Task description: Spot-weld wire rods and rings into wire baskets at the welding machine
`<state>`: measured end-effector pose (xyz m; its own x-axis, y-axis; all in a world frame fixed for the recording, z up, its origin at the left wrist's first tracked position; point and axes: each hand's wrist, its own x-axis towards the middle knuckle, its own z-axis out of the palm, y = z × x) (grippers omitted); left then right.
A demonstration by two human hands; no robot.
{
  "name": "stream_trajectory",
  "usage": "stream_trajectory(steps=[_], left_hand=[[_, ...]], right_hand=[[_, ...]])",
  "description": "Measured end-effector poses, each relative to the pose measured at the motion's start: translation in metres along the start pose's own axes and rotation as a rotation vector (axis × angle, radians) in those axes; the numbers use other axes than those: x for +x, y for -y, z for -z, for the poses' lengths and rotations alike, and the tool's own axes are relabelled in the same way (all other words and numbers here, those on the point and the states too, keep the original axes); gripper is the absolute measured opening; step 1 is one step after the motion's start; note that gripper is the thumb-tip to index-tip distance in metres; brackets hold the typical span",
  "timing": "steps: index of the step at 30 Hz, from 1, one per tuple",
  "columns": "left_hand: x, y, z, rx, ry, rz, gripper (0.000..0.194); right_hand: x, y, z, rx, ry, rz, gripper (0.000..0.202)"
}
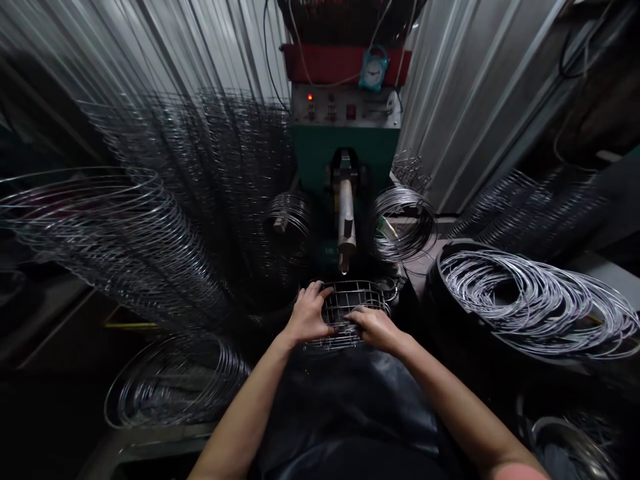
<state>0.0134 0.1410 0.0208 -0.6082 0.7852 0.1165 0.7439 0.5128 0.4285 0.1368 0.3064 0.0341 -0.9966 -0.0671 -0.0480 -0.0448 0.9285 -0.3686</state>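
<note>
A small round wire basket (356, 293) with a square-mesh body sits in front of me, just below the electrode tip of a spot welder (345, 227). My left hand (311, 315) grips the basket's left side, its fingers over the far edge and its thumb towards the middle. On the near right, my right hand (376, 327) is closed at the basket, fingers pointing left across the mesh. Its fingertips are partly hidden, so any small piece between them cannot be made out. The basket's underside and what it rests on are dark.
Coils of wire rings hang left (293, 223) and right (404, 223) of the welder. Tall stacks of wire hoops (165, 247) stand at the left. A black tub (443, 273) of loose rings (530, 300) is at the right. A teal clock (373, 70) hangs above the control panel (345, 107).
</note>
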Motion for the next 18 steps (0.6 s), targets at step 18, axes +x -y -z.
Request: stream_trajectory(steps=[18], left_hand=[[0.045,0.023,0.001,-0.066,-0.036,-0.037,0.089]], right_hand=[[0.038,-0.015,0.010,-0.076,-0.082,-0.056,0.028]])
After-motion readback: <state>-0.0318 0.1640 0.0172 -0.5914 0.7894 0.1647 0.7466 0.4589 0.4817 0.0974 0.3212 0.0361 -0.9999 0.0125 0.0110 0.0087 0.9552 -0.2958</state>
